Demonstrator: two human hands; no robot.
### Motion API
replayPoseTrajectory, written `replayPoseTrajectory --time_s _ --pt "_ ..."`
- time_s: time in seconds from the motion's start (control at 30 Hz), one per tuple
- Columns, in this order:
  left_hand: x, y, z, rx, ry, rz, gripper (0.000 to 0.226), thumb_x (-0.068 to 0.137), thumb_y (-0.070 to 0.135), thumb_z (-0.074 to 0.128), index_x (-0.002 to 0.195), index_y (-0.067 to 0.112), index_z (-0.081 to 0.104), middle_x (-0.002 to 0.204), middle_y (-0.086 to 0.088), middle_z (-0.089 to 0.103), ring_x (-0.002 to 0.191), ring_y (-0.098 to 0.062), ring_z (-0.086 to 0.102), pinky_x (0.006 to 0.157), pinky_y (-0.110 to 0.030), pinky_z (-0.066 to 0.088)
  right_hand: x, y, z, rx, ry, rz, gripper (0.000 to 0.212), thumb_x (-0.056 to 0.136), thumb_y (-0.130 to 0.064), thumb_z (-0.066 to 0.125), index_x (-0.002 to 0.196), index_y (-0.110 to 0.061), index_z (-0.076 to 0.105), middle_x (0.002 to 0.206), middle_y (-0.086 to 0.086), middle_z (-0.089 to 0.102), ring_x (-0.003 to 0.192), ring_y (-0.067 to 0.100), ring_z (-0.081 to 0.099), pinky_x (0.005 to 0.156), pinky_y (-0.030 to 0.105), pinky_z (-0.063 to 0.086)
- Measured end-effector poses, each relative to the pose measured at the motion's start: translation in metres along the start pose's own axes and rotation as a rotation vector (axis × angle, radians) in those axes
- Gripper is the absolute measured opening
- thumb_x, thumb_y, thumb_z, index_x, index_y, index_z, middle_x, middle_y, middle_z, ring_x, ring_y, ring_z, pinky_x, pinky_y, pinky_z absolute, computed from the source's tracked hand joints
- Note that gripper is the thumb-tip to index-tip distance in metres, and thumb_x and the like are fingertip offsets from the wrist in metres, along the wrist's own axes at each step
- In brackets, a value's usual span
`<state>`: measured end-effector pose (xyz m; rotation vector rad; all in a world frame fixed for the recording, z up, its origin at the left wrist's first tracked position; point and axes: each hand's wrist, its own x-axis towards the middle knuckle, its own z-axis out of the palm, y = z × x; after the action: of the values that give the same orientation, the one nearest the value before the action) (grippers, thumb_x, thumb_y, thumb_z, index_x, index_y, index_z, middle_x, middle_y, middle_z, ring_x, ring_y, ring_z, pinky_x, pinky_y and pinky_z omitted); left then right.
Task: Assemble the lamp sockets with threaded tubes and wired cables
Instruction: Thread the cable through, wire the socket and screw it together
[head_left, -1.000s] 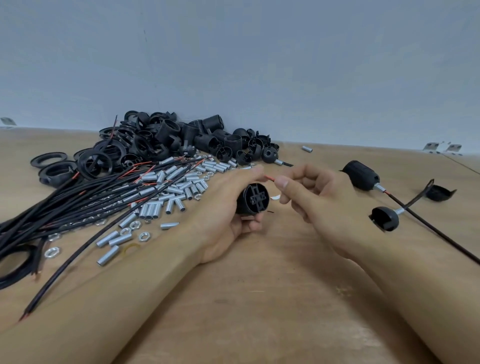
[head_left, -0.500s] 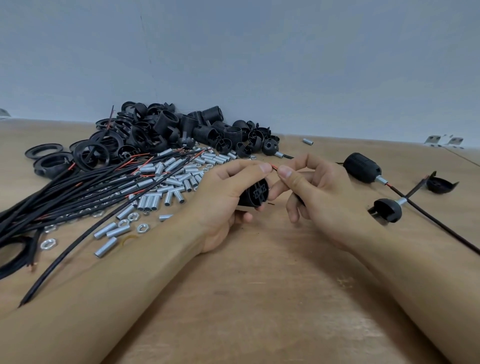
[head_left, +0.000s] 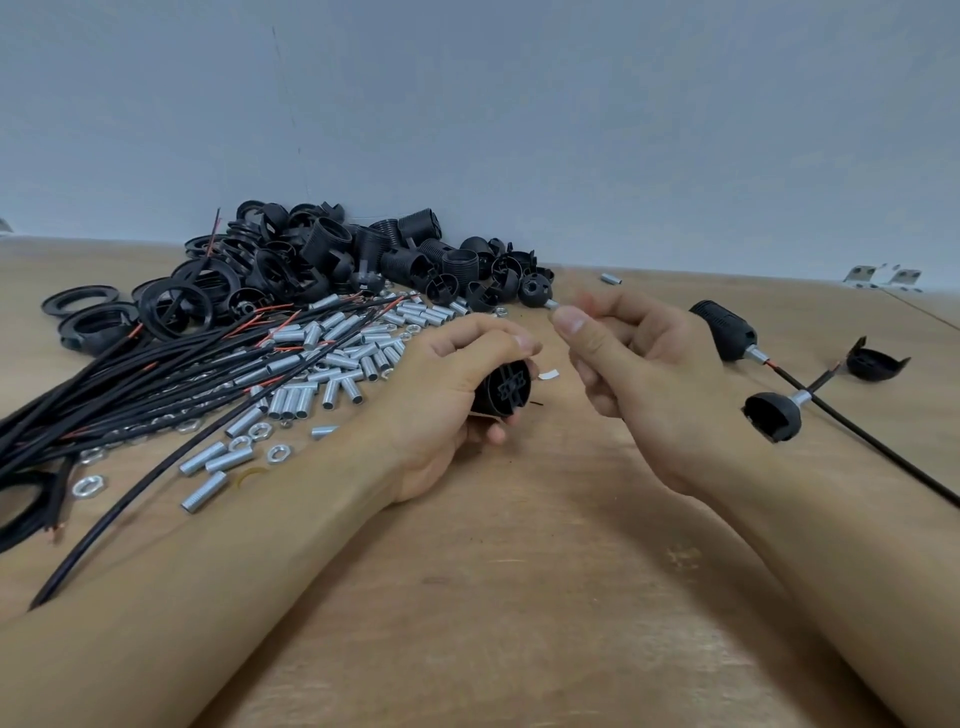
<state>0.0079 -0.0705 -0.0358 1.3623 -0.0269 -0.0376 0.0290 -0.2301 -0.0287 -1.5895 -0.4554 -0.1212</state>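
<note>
My left hand (head_left: 447, 395) grips a black socket insert (head_left: 503, 391) just above the wooden table, its cross-shaped face turned towards me. A small silver contact tab (head_left: 548, 374) sticks out beside it. My right hand (head_left: 649, 379) hovers a short gap to the right. Its fingers are curled, and thumb and forefinger are pinched as on the thin red wire end; the thumb hides that wire now. Black cables (head_left: 130, 395) lie in a bundle at the left, with threaded tubes (head_left: 332, 358) scattered beside them.
A heap of black socket parts (head_left: 363, 260) and rings (head_left: 88, 312) sits at the back left. Nuts (head_left: 254, 441) lie among the tubes. At the right lie an assembled socket on its cable (head_left: 727, 332), a cap with a tube (head_left: 774, 415) and a loose cap (head_left: 875, 364).
The hands have drawn slightly apart. The red wire seen between my fingertips earlier no longer shows. The socket insert has tilted and the silver tab is visible again.
</note>
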Motion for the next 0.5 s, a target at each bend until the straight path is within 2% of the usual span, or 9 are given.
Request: replayPoseTrajectory --time_s 0.1,0.17,0.23,0.3,0.4,0.5 --pt "0.0022 0.0014 -0.0019 -0.086 0.016 -0.082 0.034 0.096 0.042 0.056 0.076 0.016 0.063 0.067 -0.003 0.062 0.042 -0.013 0.043 0.035 -0.017 0.027 -0.0011 -0.0028 -0.0014 -0.062 0.000 -0.093 0.011 0.092 -0.024 0.066 0.081 -0.023 0.068 0.051 -0.009 0.049 0.047 0.003 0.041 0.048 0.012 0.033" --pt "0.0035 0.0012 -0.0044 -0.129 0.033 -0.116 0.038 0.097 0.048 0.051 0.082 0.013 0.055 0.064 -0.003 0.060 0.037 -0.011 0.037 0.033 -0.015 0.022 -0.0034 -0.0058 -0.0006 -0.092 -0.060 -0.114 0.009 0.089 -0.031 0.063 0.091 -0.023 0.067 0.053 -0.010 0.048 0.046 0.002 0.040 0.047 0.008 0.031" --pt "0.0044 0.0005 -0.0055 -0.126 0.027 -0.116 0.035 0.097 0.045 0.050 0.082 0.014 0.051 0.063 -0.003 0.060 0.035 -0.010 0.035 0.033 -0.014 0.021 -0.0054 -0.0058 -0.0002 -0.126 -0.122 -0.075 0.016 0.089 -0.042 0.058 0.101 -0.032 0.059 0.057 -0.009 0.049 0.046 0.002 0.037 0.045 0.010 0.030" --pt "0.0041 0.0000 -0.0054 -0.120 0.001 -0.103 0.034 0.097 0.042 0.050 0.076 0.016 0.053 0.062 -0.003 0.059 0.035 -0.010 0.034 0.035 -0.015 0.021 -0.0064 -0.0041 -0.0002 -0.123 -0.172 -0.033 0.011 0.093 -0.047 0.049 0.095 -0.036 0.051 0.059 -0.005 0.053 0.046 0.005 0.035 0.044 0.013 0.030" --pt "0.0028 -0.0003 -0.0068 -0.103 -0.074 -0.047 0.033 0.092 0.040 0.054 0.070 0.017 0.060 0.060 -0.003 0.058 0.034 -0.011 0.034 0.037 -0.017 0.022 -0.0066 -0.0033 0.0008 -0.104 -0.210 -0.015 0.013 0.097 -0.039 0.045 0.089 -0.029 0.050 0.057 -0.003 0.055 0.042 0.005 0.033 0.042 0.014 0.029" --pt "0.0012 -0.0010 -0.0073 -0.063 -0.132 0.011 0.018 0.080 0.034 0.062 0.082 0.017 0.065 0.062 -0.004 0.060 0.036 -0.014 0.040 0.039 -0.019 0.025 -0.0059 -0.0014 0.0032 -0.124 -0.161 -0.004 0.015 0.100 -0.033 0.048 0.089 -0.024 0.053 0.055 -0.003 0.057 0.040 0.007 0.032 0.041 0.018 0.028"
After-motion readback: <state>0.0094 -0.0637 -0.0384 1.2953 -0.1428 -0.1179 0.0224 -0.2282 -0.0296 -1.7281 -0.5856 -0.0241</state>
